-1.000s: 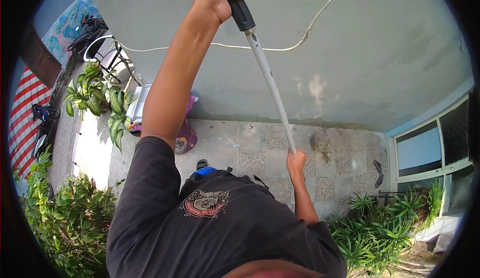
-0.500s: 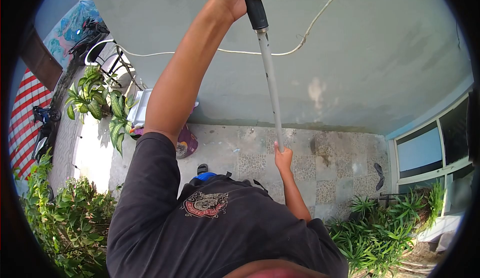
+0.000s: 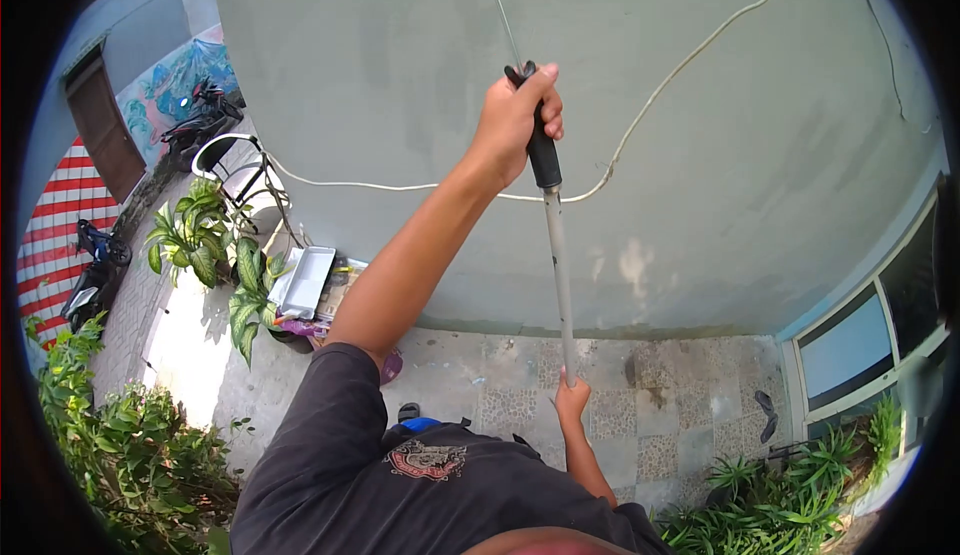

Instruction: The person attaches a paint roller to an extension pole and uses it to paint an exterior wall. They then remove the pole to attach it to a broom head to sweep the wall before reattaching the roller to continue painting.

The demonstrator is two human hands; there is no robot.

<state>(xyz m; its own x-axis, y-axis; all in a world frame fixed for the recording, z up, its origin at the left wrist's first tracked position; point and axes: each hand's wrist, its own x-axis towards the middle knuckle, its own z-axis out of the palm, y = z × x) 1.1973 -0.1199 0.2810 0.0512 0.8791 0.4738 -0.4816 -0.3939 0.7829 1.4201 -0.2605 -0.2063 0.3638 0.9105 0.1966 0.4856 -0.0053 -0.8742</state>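
My left hand (image 3: 522,120) is raised in front of the wall, its fingers wrapped round the black handle (image 3: 545,163) of a long grey pole (image 3: 560,275). From the handle's top a thin line or rod (image 3: 500,5) runs upward out of view. Lower down, my right hand (image 3: 572,397) is closed round the pole near the paved floor in view. Below this hand no more of the pole can be seen. The pole stands nearly upright in the picture, tilted slightly.
A pale cable (image 3: 665,95) hangs across the grey wall (image 3: 400,75). Potted leafy plants (image 3: 195,235) and a white tray (image 3: 305,280) are at left, with parked motorbikes (image 3: 205,125) beyond. Green plants (image 3: 790,485) and a window (image 3: 848,350) are at right.
The view has shifted upward, showing more wall. My left hand and the black handle now appear lower and fully in view, along with the thin line above. Both hands keep hold of the pole.
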